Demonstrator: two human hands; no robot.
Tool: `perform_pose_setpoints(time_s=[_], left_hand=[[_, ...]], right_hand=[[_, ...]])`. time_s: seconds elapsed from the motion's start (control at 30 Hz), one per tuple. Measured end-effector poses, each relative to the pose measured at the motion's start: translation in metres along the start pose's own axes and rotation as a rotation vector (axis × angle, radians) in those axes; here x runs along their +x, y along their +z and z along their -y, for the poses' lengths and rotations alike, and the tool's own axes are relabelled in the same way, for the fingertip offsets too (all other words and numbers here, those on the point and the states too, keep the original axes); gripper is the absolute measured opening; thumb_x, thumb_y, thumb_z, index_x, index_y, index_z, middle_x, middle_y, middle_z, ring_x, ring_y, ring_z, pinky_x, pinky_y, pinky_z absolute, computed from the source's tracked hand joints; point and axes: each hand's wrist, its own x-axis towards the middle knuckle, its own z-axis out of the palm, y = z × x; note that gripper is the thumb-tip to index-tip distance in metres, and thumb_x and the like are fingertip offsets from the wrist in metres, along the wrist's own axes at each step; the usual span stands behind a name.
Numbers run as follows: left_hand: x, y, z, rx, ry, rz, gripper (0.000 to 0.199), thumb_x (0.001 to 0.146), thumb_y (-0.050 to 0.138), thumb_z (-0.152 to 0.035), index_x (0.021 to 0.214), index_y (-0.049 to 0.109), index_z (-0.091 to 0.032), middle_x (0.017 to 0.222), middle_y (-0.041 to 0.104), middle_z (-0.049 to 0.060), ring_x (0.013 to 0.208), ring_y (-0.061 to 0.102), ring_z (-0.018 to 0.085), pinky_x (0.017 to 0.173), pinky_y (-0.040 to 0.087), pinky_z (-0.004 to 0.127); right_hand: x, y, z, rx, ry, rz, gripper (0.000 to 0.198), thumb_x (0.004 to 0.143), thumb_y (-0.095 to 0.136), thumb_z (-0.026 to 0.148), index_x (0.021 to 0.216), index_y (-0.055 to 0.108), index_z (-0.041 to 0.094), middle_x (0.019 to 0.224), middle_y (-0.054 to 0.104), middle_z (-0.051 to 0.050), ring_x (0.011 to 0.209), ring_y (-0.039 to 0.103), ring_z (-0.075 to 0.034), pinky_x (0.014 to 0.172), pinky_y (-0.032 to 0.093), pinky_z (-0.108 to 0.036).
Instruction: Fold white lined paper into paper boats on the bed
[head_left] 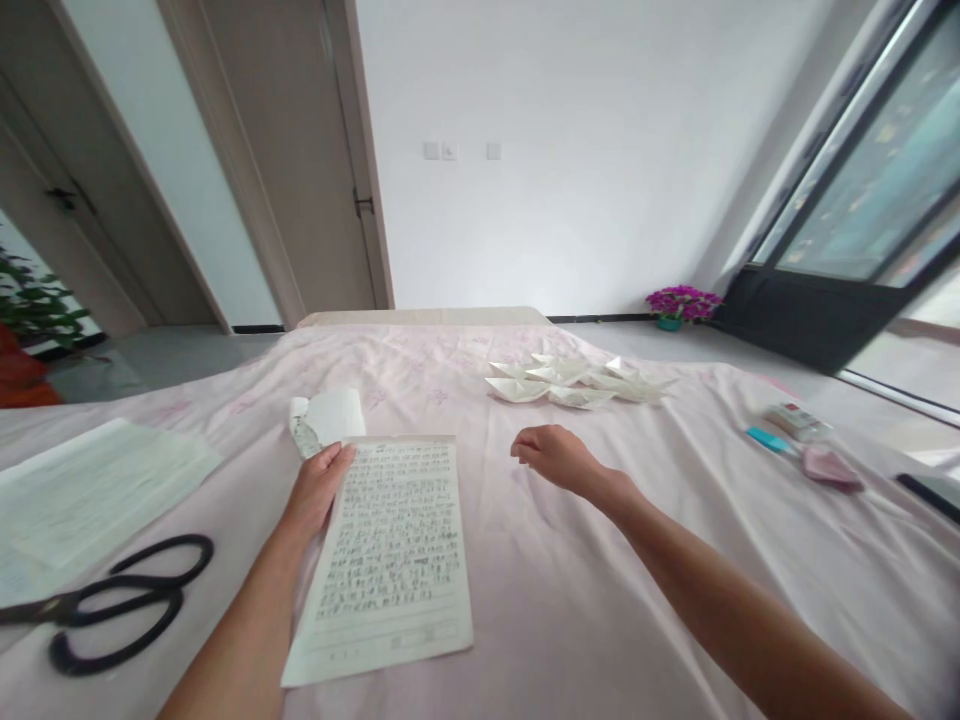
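A handwritten sheet of paper (390, 540) lies in front of me, its lines of dark writing filling most of the page. My left hand (324, 485) pinches its upper left edge, thumb on top. Just beyond that hand sits a crumpled, torn piece of paper (334, 415). My right hand (551, 457) hovers to the right of the sheet, apart from it, with fingers curled in and nothing visible in them. Several folded white paper boats (574, 382) stand in a cluster beyond my right hand.
Black-handled scissors (124, 605) lie at the left, below more written sheets (97, 490). At the right are a small packet (796, 422), a blue item (766, 439) and a pink item (831, 468). A pink patterned cloth (570, 630) covers the surface.
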Motion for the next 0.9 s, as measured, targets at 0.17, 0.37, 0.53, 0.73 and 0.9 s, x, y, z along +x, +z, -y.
perform_pose_setpoints(time_s=[0.17, 0.37, 0.53, 0.73, 0.9], left_hand=[[0.003, 0.002, -0.01, -0.154, -0.118, -0.057, 0.051, 0.056, 0.082, -0.053, 0.089, 0.064, -0.018, 0.074, 0.07, 0.0, 0.071, 0.065, 0.021, 0.061, 0.052, 0.029], [0.025, 0.005, -0.052, -0.197, -0.229, 0.057, 0.035, 0.07, 0.076, -0.047, 0.083, 0.064, -0.017, 0.065, 0.069, -0.005, 0.071, 0.066, 0.02, 0.058, 0.049, 0.028], [0.053, 0.022, -0.108, 0.062, -0.334, 0.349, 0.024, 0.083, 0.065, -0.033, 0.093, 0.063, -0.011, 0.068, 0.067, -0.006, 0.063, 0.064, 0.016, 0.061, 0.051, 0.035], [0.048, 0.1, -0.122, 0.376, -0.093, 0.702, 0.023, 0.067, 0.074, -0.035, 0.07, 0.067, -0.014, 0.063, 0.063, -0.001, 0.057, 0.057, 0.016, 0.054, 0.044, 0.023], [0.031, 0.138, -0.064, 0.572, 0.234, 0.528, 0.013, 0.059, 0.073, -0.03, 0.068, 0.071, -0.02, 0.067, 0.066, 0.003, 0.066, 0.06, 0.022, 0.062, 0.044, 0.026]], right_hand=[[-0.101, -0.041, -0.072, -0.141, 0.211, -0.146, 0.026, 0.089, 0.046, 0.035, 0.09, 0.071, 0.029, 0.092, 0.073, 0.0, 0.081, 0.065, -0.018, 0.067, 0.041, -0.026], [-0.212, -0.049, -0.171, -0.313, 0.482, -0.333, 0.033, 0.088, 0.046, 0.04, 0.107, 0.069, 0.026, 0.111, 0.069, -0.008, 0.1, 0.064, -0.026, 0.085, 0.046, -0.036], [-0.246, -0.04, -0.199, -0.361, 0.563, -0.333, 0.037, 0.089, 0.045, 0.04, 0.115, 0.066, 0.023, 0.118, 0.066, -0.01, 0.108, 0.061, -0.028, 0.095, 0.044, -0.04], [-0.216, -0.026, -0.174, -0.35, 0.503, -0.309, 0.035, 0.09, 0.045, 0.033, 0.116, 0.065, 0.024, 0.121, 0.064, -0.01, 0.11, 0.06, -0.028, 0.098, 0.043, -0.04], [-0.164, -0.014, -0.11, -0.198, 0.164, -0.227, 0.036, 0.09, 0.047, 0.028, 0.121, 0.063, 0.022, 0.127, 0.061, -0.011, 0.118, 0.054, -0.026, 0.103, 0.041, -0.039]])
